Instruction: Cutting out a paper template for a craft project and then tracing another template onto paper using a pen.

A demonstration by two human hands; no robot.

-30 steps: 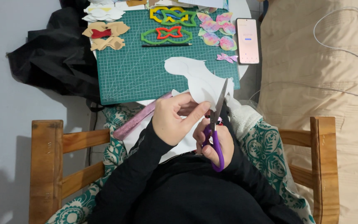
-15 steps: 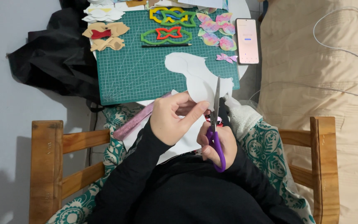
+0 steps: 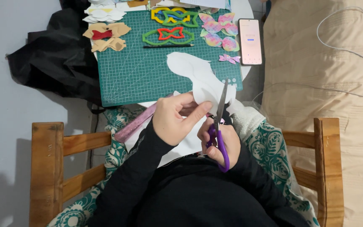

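Head view, looking straight down: the person's left hand [image 3: 175, 120] pinches the near end of a white sheet [image 3: 198, 80] between thumb and forefinger, the fingers closed on its edge. The right hand [image 3: 221, 145] is wrapped through the purple handles of a pair of scissors [image 3: 220, 122], closed around them; the blades look nearly shut, though the view does not show whether any gap is left between them.

The sheet lies at about twelve o'clock from both hands, running out from the pinch onto the green cutting mat [image 3: 148, 71]. Its long axis goes from roughly five o'clock, where the hands are, to eleven o'clock, where its rounded far end rests on the mat. The scissors point close to twelve o'clock, tipped a little toward one, so the blades cross the sheet's right edge at a shallow angle, not square to it. The left hand is the nearer one to the sheet, in direct touch with it; the right reaches it only through the blades, which lie just beside the left thumb at its three o'clock.

A pink strip [image 3: 137, 124] runs out from under the left wrist toward eight o'clock. At the far side of the mat are a black pencil [image 3: 168, 46], green and red bow-shaped outlines [image 3: 169, 35], pastel cut-out bows [image 3: 217, 29] and tan ones [image 3: 106, 35]. A phone [image 3: 251, 41] lies off the mat's two o'clock corner.
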